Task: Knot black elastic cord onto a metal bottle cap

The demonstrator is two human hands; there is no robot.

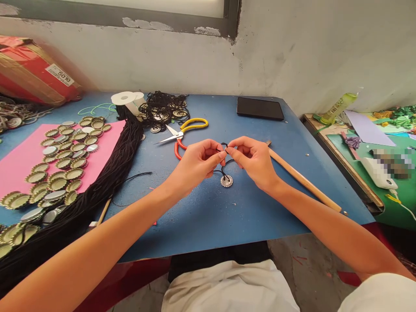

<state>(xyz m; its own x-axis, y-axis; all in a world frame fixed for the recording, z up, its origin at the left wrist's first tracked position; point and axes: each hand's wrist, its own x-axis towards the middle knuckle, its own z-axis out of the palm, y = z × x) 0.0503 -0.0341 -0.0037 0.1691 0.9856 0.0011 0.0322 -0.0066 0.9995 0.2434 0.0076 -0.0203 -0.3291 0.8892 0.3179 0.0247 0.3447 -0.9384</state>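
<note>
- Showing, in the head view, a left hand [198,160] and a right hand [251,160] brought close together above a blue table [195,225].
- Left fingers: thumb and forefinger pinched on a black cord [224,144], the other fingers curled in.
- Right fingers: likewise pinched on the cord, their tips just beside those of the left; a small loop rises between the two hands.
- Round metal disc [226,180]: below the fingertips, with strands of the cord running down to it — whether it lies flat on the table or hangs slightly above cannot be told.
- Scissors [177,134]: beyond the left hand, blades spread and pointing left, one handle loop yellow, the other red and partly hidden by that hand.
- Wooden handle [305,180]: lying obliquely beside the right forearm, one end near the right hand.
- Dark phone [260,108]: flat near the far edge of the table, beyond the right hand.
- Left side: bottle caps [74,173] spread over a pink sheet [108,132], a thick bundle of black cords [121,160] across its right edge; behind — a white spool [125,98] beside a black tangle [165,104] with more caps in it.
</note>
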